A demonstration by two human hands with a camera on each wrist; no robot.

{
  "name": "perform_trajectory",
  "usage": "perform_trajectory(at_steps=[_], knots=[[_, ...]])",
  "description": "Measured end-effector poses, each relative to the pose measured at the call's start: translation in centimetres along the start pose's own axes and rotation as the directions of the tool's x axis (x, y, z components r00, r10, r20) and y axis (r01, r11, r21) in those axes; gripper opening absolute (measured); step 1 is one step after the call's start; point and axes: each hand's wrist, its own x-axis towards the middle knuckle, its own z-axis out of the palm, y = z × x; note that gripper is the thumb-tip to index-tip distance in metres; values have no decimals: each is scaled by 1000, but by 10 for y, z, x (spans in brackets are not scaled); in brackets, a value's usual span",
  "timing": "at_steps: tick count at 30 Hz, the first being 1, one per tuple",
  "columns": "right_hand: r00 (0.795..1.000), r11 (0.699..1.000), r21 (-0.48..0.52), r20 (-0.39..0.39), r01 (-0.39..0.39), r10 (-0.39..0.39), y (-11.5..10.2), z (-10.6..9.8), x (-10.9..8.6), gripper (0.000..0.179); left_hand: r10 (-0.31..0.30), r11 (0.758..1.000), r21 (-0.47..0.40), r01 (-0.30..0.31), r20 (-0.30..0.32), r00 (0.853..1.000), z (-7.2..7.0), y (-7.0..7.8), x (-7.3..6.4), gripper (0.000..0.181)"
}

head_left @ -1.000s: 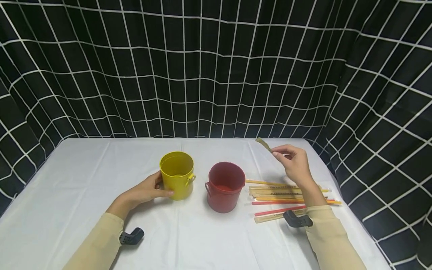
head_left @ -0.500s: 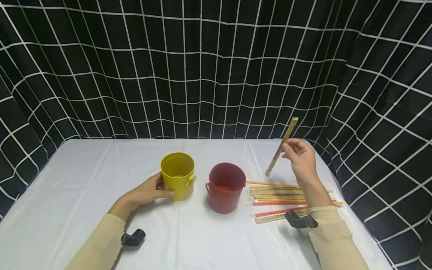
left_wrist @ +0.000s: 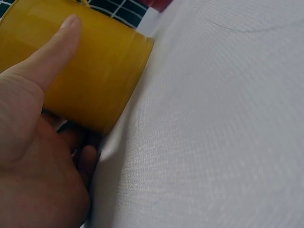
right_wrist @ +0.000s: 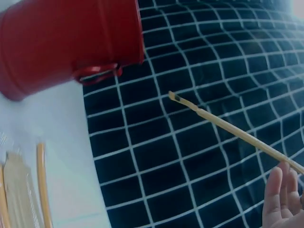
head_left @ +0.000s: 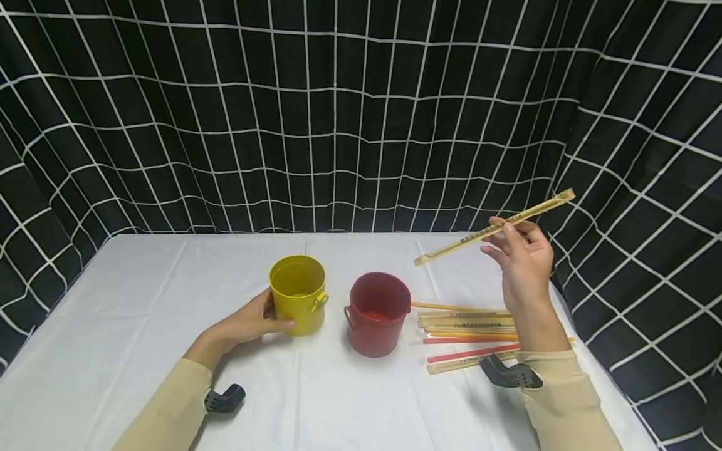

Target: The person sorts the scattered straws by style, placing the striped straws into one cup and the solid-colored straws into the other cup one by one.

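My left hand [head_left: 245,324] holds a small yellow bucket [head_left: 299,313] low on its side, and the bucket stands upright on the white cloth. In the left wrist view the thumb [left_wrist: 59,50] lies along the bucket wall, with other fingers underneath near the cloth. Raised over the right of the table, my right hand [head_left: 527,266] pinches a paper-wrapped straw [head_left: 451,247] near its middle. The straw slants, its left end lower and its right end higher, with dark print along the wrapper. A red bucket [head_left: 375,335] stands upright between the two hands.
Several straws, some in printed paper wrappers [head_left: 468,324] and some pink [head_left: 451,340] or orange, lie right of the red bucket, partly behind my right forearm. A black curtain with white grid lines [head_left: 361,125] hangs around the white table [head_left: 338,407].
The straw has turned from pointing away, through steeply upright, to a shallow slant across the hand. My right hand has moved right and up. My left hand stays on the yellow bucket.
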Motion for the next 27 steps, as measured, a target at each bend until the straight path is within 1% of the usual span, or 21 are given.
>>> perform_trajectory(at_steps=[5, 8, 11, 15, 20, 27], knots=[[1000, 999, 49, -7, 22, -22, -6, 9, -7, 11, 6, 1000, -5, -6, -5, 1000, 1, 0, 1, 101], [999, 997, 63, 10, 38, -39, -8, 16, -13, 8, 15, 1000, -15, -15, -1, 1000, 0, 0, 3, 100], [998, 998, 58, 37, 39, -41, -10, 26, -17, 7, 12, 1000, -18, -12, 0, 1000, -1, -1, 4, 101], [997, 998, 53, 75, 22, -26, -9, 43, -20, 4, 3, 1000, -17, -3, 3, 1000, -1, -1, 3, 101], [994, 997, 74, 112, 1, -9, -6, 65, -24, 4, -5, 1000, -14, 5, 1, 1000, -2, 0, 0, 100], [989, 993, 117, 144, -36, 19, -1, 92, -33, 13, 1, 1000, -5, -1, 10, 1000, -1, 2, -1, 99]])
